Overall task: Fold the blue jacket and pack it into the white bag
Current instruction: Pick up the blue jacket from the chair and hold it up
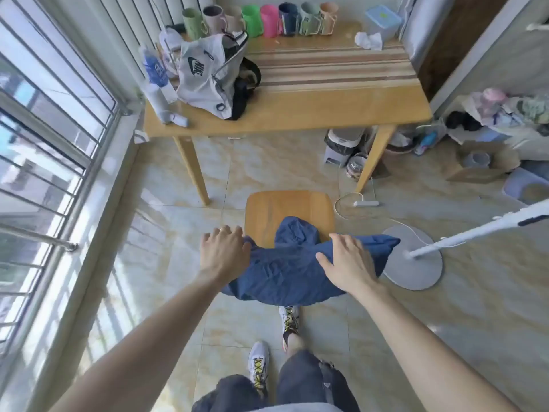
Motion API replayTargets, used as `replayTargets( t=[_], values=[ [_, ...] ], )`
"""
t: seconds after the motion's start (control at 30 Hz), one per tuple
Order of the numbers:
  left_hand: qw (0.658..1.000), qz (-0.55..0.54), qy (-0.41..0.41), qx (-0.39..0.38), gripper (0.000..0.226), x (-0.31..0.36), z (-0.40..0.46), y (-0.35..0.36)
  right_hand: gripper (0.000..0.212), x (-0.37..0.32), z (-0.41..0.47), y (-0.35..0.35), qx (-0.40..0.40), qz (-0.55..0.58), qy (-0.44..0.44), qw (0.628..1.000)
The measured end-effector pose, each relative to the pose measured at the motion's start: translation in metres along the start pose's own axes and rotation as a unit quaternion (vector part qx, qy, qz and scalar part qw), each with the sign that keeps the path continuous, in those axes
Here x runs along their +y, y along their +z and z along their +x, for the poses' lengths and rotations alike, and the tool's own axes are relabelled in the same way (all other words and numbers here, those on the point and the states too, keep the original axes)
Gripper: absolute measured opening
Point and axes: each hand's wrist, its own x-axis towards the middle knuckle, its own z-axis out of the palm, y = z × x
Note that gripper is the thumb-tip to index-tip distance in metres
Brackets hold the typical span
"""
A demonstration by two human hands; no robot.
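Note:
The blue jacket (285, 263) lies draped over a wooden chair seat (279, 209), its hood bunched toward the far side and its hem hanging over the near edge. My left hand (224, 251) rests at the jacket's left end, fingers spread, thumb touching the cloth. On the jacket's right part my right hand (347, 263) lies flat with fingers apart. The white bag (205, 75), with a black logo and dark straps, sits slumped on the left part of the wooden table (326, 111) beyond the chair.
A row of coloured cups (267, 19) lines the table's far edge, with a plastic box (383, 20) and crumpled tissue (368, 40) at the right. Bottles (156, 81) stand by the bag. A fan base (413, 257) and cable lie right of the chair. Barred windows run along the left.

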Motion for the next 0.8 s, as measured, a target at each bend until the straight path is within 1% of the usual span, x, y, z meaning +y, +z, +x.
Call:
replayTargets(
  t=[0.07,0.13,0.23,0.3,0.33,0.37,0.43,0.47,0.5,0.53,0.6,0.67,0.7,0.77,0.8],
  values=[
    [0.998,0.017,-0.032,-0.054,0.043,0.005,0.029,0.015,0.061,0.007,0.04,0.01,-0.04,-0.055,0.009,0.998],
    [0.993,0.019,-0.05,-0.108,0.045,0.009,0.049,0.032,0.066,0.015,0.069,0.021,-0.108,-0.1,0.019,0.989],
    [0.98,0.014,-0.074,-0.183,0.05,0.015,0.078,0.056,0.08,0.028,0.11,0.04,-0.193,-0.126,0.054,0.972],
    [0.97,0.014,-0.097,-0.222,0.052,0.016,0.09,0.066,0.085,0.032,0.126,0.046,-0.246,-0.132,0.081,0.957],
    [0.965,0.018,-0.107,-0.239,0.049,0.016,0.093,0.068,0.083,0.033,0.13,0.047,-0.262,-0.135,0.088,0.951],
    [0.962,0.023,-0.112,-0.25,0.044,0.016,0.094,0.07,0.076,0.034,0.133,0.049,-0.265,-0.139,0.087,0.95],
    [0.959,0.044,-0.105,-0.261,0.026,0.015,0.095,0.071,0.049,0.037,0.135,0.051,-0.252,-0.161,0.066,0.952],
    [0.959,0.054,-0.102,-0.258,0.017,0.013,0.094,0.07,0.036,0.038,0.135,0.05,-0.249,-0.166,0.056,0.953],
    [0.962,0.06,-0.097,-0.248,0.012,0.012,0.093,0.068,0.029,0.039,0.134,0.049,-0.245,-0.162,0.053,0.955],
    [0.966,0.061,-0.098,-0.233,0.012,0.011,0.091,0.065,0.027,0.04,0.133,0.048,-0.241,-0.15,0.062,0.957],
    [0.978,0.053,-0.088,-0.18,0.017,0.01,0.087,0.059,0.023,0.04,0.131,0.04,-0.213,-0.089,0.076,0.97],
    [0.989,0.035,-0.084,-0.118,0.02,0.012,0.085,0.048,0.019,0.04,0.13,0.026,-0.162,-0.002,0.093,0.982],
    [0.992,0.023,-0.082,-0.096,0.02,0.013,0.084,0.039,0.019,0.04,0.129,0.017,-0.143,0.049,0.105,0.983],
    [0.996,0.004,-0.079,-0.051,0.018,0.016,0.079,0.018,0.021,0.038,0.121,-0.006,-0.098,0.173,0.138,0.97],
    [0.997,-0.01,-0.078,-0.026,0.017,0.019,0.077,0.007,0.023,0.037,0.114,-0.018,-0.075,0.243,0.154,0.955]
  ],
)
